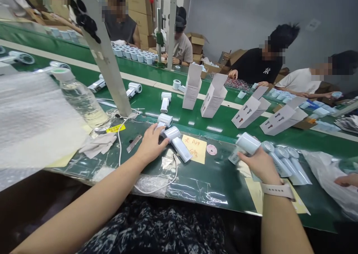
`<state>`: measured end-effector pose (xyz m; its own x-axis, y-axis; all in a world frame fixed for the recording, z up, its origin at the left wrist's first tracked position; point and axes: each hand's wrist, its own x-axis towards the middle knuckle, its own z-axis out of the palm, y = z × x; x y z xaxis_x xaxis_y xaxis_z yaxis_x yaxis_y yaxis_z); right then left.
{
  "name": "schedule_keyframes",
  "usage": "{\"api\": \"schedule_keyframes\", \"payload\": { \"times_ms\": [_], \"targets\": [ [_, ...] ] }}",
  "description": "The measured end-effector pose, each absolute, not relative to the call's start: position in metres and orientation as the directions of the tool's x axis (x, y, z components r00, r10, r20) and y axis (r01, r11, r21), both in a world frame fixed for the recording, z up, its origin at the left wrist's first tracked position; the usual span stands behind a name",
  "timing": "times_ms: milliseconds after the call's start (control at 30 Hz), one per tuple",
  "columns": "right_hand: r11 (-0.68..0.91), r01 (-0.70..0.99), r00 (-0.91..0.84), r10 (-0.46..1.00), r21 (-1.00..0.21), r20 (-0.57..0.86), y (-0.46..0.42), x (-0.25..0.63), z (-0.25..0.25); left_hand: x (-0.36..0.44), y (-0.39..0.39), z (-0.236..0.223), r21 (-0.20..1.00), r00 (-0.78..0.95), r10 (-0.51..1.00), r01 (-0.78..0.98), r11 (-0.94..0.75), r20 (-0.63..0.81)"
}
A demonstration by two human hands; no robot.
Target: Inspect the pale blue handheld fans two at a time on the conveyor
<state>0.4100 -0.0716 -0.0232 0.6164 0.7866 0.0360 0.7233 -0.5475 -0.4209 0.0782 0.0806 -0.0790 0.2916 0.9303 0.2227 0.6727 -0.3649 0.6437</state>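
Observation:
My left hand (152, 144) is closed on a light-blue handheld device (172, 134), a short cylinder head with a flat handle that lies on the table. A second device (165, 120) of the same kind touches its far side, at my fingertips. My right hand (260, 162) grips another light-blue device (248, 143), tilted and partly blurred, above the table's right part. Just right of that hand several more such devices (283, 160) lie side by side. Between my hands are a yellow note (195, 149) with handwriting and a round pink sticker (212, 149).
Four-sided white boxes (214, 97) with raised flaps stand on the green conveyor (151, 97). A liquid-filled bottle (81, 97), a metal post (107, 56) and a white cable (120, 146) are at left. Another person's hand (346, 180) touches a plastic bag (321, 168) at right. Several co-workers sit opposite.

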Motion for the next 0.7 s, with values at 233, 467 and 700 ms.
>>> {"api": "schedule_keyframes", "payload": {
  "times_ms": [233, 467, 700],
  "targets": [
    [-0.524, 0.829, 0.519, 0.851, -0.197, -0.078, -0.056, 0.441, -0.031, 0.074, 0.085, -0.084, 0.645, 0.314, 0.946, 0.706, -0.293, 0.087],
    [-0.595, 0.798, 0.602, 0.781, -0.098, 0.167, -0.058, 0.441, -0.079, 0.065, 0.096, -0.089, 0.863, 0.199, 0.970, 0.456, -0.218, 0.139],
    [-0.676, 0.705, 0.699, 0.611, -0.214, 0.372, -0.079, 0.453, -0.076, 0.061, 0.102, -0.087, 0.992, 0.010, 0.998, 0.113, -0.061, 0.060]
  ]
}}
